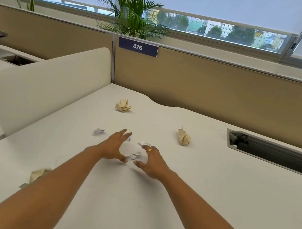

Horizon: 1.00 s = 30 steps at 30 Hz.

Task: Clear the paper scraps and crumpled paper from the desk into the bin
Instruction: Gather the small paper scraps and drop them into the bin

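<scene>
White scraps (135, 155) between left grip (113, 146) and right grip (153, 163), both open: sweep inward along counter (204, 187), then close round heap.

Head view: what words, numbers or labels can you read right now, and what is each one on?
"476": white digits on the dark blue plate fixed to the top of the tan partition behind the desk.
Any print on the small paper scraps is too blurred to read.
No other text is visible.
</scene>
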Motion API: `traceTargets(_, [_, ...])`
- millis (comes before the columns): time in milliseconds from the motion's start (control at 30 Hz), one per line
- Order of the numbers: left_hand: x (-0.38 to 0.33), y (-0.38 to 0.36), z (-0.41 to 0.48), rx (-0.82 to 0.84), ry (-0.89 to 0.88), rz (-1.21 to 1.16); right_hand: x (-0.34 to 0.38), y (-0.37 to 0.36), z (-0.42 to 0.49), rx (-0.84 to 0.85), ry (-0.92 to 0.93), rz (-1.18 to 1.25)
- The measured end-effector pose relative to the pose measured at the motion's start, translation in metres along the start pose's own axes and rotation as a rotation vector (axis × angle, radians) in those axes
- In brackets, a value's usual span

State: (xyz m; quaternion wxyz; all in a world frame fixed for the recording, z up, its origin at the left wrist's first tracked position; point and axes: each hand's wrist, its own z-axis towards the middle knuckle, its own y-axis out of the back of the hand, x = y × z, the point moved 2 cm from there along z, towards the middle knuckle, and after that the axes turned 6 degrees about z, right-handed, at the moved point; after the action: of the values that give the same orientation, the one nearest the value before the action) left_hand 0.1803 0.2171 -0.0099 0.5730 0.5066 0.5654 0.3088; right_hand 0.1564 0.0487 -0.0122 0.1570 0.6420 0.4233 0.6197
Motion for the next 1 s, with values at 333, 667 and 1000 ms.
traceTargets(333, [0.016, 0.0, 0.033, 0.269, -0.046, 0.104, 0.004, -0.007, 0.05, 0.149, -0.034, -0.169])
traceTargets(667, [0.017, 0.002, 0.035, 0.023, -0.02, -0.022, 0.0, -0.013, 0.029, -0.035, 0.219, -0.298])
traceTargets(1000, [-0.009, -0.004, 0.011, -0.161, 0.1, 0.002, -0.014, -0.011, -0.012, -0.146, 0.25, -0.364])
